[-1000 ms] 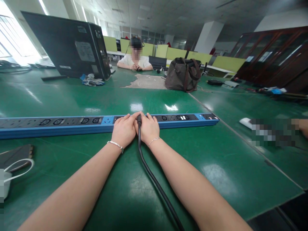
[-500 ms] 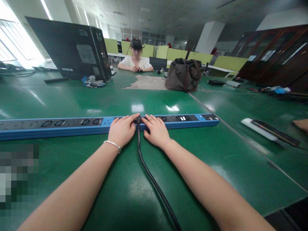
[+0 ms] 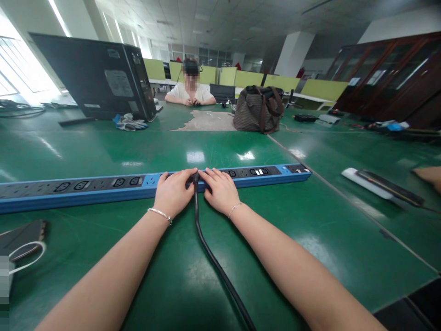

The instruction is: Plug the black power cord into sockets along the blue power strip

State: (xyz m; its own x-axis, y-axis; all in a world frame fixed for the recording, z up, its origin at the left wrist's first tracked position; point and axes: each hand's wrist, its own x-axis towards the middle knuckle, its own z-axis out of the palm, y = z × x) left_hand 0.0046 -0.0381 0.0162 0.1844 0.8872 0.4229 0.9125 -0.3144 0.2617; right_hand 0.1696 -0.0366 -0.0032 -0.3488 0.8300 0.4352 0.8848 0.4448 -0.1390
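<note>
A long blue power strip [image 3: 103,196] with black and blue sockets lies across the green table. In one socket near its middle sits a black plug [image 3: 196,176], standing up, with a thick black cable [image 3: 211,250] running down toward me. My left hand [image 3: 174,192] is closed at the plug's left side, index finger at its top and the other fingers over the strip. From the right, my right hand [image 3: 221,189] closes in with its index fingertip against the plug, its remaining fingers resting across the strip. The plug's lower end and nearby sockets are partly hidden.
A black computer case [image 3: 99,78] and gloves [image 3: 129,122] stand back left. A brown bag [image 3: 258,109] is behind the strip; a person [image 3: 191,89] sits beyond. At right lies a white and black device [image 3: 382,186]; at left, a dark flat object [image 3: 25,235].
The view has shifted slightly, uncovering more of the left table edge. My right index finger has moved in against the plug, and its fingers look more bent. The plug stays in the strip.
</note>
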